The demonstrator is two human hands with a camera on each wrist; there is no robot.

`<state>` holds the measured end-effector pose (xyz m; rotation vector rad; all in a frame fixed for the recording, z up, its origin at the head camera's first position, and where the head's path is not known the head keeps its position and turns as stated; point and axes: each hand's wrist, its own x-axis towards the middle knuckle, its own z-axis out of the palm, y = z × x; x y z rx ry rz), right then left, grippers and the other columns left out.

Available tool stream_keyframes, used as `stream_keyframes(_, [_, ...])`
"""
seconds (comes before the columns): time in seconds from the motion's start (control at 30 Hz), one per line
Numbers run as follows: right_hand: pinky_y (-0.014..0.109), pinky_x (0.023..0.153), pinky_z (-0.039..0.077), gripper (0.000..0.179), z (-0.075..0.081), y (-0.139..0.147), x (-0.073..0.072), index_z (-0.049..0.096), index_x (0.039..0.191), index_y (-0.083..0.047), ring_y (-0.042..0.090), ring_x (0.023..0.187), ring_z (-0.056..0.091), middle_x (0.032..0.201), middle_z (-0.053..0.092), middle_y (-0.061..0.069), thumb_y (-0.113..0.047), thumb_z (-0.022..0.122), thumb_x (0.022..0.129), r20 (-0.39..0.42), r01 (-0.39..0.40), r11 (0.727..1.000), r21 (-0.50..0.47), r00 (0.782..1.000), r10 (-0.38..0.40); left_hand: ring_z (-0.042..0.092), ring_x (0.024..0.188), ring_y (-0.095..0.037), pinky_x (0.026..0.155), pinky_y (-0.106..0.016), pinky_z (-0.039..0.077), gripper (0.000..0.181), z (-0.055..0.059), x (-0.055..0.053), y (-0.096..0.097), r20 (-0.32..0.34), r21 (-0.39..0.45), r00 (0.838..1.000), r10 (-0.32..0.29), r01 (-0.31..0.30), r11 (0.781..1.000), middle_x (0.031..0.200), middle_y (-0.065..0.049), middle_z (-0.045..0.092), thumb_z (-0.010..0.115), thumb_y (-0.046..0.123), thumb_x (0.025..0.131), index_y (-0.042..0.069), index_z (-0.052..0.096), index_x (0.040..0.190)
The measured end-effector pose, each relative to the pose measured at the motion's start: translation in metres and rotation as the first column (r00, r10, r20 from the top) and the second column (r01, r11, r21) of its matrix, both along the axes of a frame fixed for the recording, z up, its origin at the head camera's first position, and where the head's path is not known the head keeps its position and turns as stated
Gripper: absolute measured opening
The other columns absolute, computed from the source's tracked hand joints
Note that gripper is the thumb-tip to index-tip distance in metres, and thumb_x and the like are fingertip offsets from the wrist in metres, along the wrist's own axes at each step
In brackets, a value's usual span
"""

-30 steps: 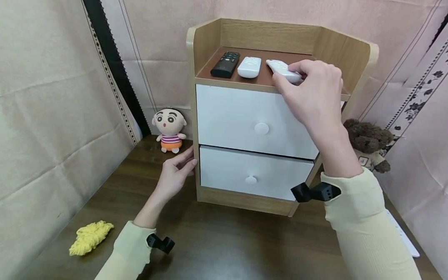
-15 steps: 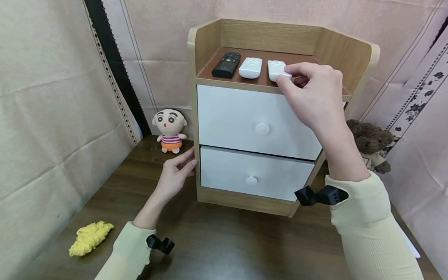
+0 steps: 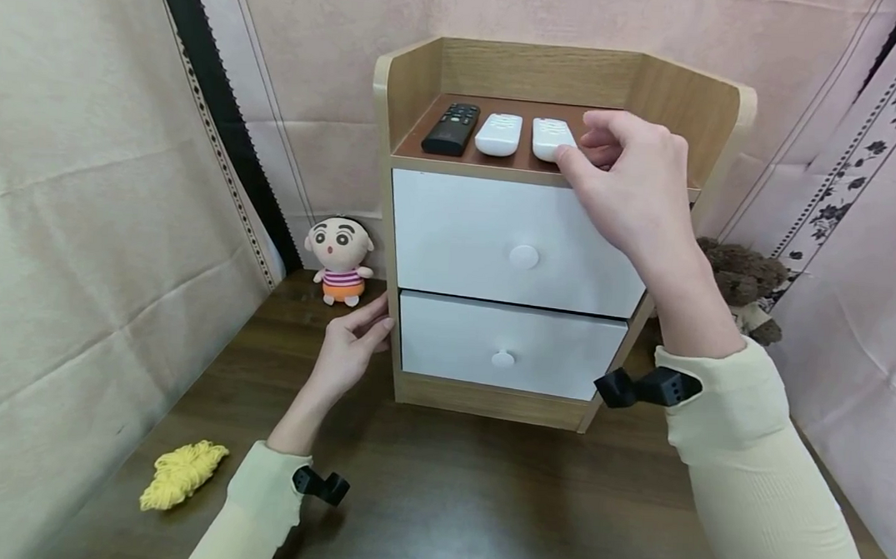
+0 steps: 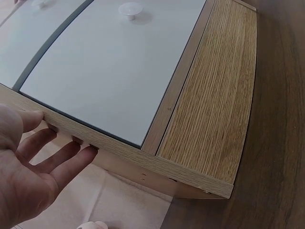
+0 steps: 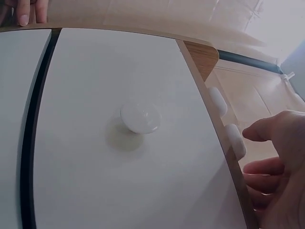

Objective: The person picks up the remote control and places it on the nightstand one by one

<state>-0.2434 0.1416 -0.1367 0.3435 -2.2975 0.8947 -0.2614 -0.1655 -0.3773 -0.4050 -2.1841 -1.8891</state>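
Note:
A small white remote control (image 3: 550,137) lies on the brown top of a wooden cabinet (image 3: 535,73). My right hand (image 3: 632,179) is just to its right, with the thumb tip at its near right corner and the index finger lifted off it. In the right wrist view, the thumb and fingers of that hand stand apart beside the remote's end. Left of it lie a second white remote control (image 3: 498,135) and a black remote control (image 3: 451,129). My left hand (image 3: 349,350) rests its fingertips against the cabinet's left side, thumb by the front edge.
Two white drawers (image 3: 450,229) with round knobs are closed below the top. A doll in a striped shirt (image 3: 340,266) stands left of the cabinet, a brown plush toy (image 3: 744,280) to the right. Yellow yarn (image 3: 182,475) lies on the dark table (image 3: 438,496).
My right hand has turned the right-hand white remote from slanted to nearly straight, set it beside the others and loosened its fingers. The left hand has stayed in place.

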Motion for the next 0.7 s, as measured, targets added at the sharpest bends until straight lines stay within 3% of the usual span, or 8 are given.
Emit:
stream_keyframes(0.1, [0.016,0.078,0.046,0.044,-0.002,0.007,0.006,0.066,0.138,-0.013,0.016,0.099,0.068,0.118,0.072,0.01,-0.028,0.065,0.096,-0.048,-0.016,0.999,-0.03,0.999,0.014,0.061,0.122,-0.031,0.084,-0.035,0.061,0.046,0.0,0.0,0.0,0.002,-0.003,1.0,0.0,0.0,1.0,0.147,-0.015,0.055,0.06,0.006,0.104,0.004,0.052,0.149])
stream_keyframes(0.33, [0.015,0.083,0.052,0.048,-0.011,0.033,0.028,0.064,0.139,-0.017,-0.001,0.09,0.063,0.116,0.072,0.01,-0.019,0.071,0.092,-0.172,-0.06,0.992,-0.111,0.984,0.04,0.061,0.122,-0.031,0.085,-0.037,0.061,0.046,-0.001,0.0,-0.001,0.013,-0.005,1.0,-0.002,0.002,1.0,0.147,-0.015,0.055,0.06,0.007,0.104,0.003,0.052,0.149])
stream_keyframes(0.57, [0.013,0.089,0.051,0.047,-0.022,0.064,0.045,0.067,0.134,-0.012,-0.004,0.088,0.065,0.106,0.071,-0.006,-0.007,0.075,0.087,-0.281,-0.081,0.986,-0.148,0.959,0.037,0.06,0.123,-0.031,0.091,-0.054,0.056,0.046,-0.001,-0.001,-0.002,0.015,0.002,1.0,-0.005,0.005,1.0,0.147,-0.016,0.055,0.06,0.007,0.104,0.003,0.051,0.15])
stream_keyframes(0.7, [0.012,0.089,0.05,0.047,-0.031,0.081,0.054,0.069,0.132,-0.014,-0.005,0.088,0.065,0.104,0.069,-0.015,-0.007,0.076,0.087,-0.259,-0.025,0.987,-0.16,0.966,-0.018,0.06,0.124,-0.032,0.092,-0.058,0.054,0.046,-0.001,-0.001,-0.001,0.019,0.007,1.0,-0.003,0.003,1.0,0.148,-0.016,0.055,0.06,0.007,0.104,0.003,0.051,0.15])
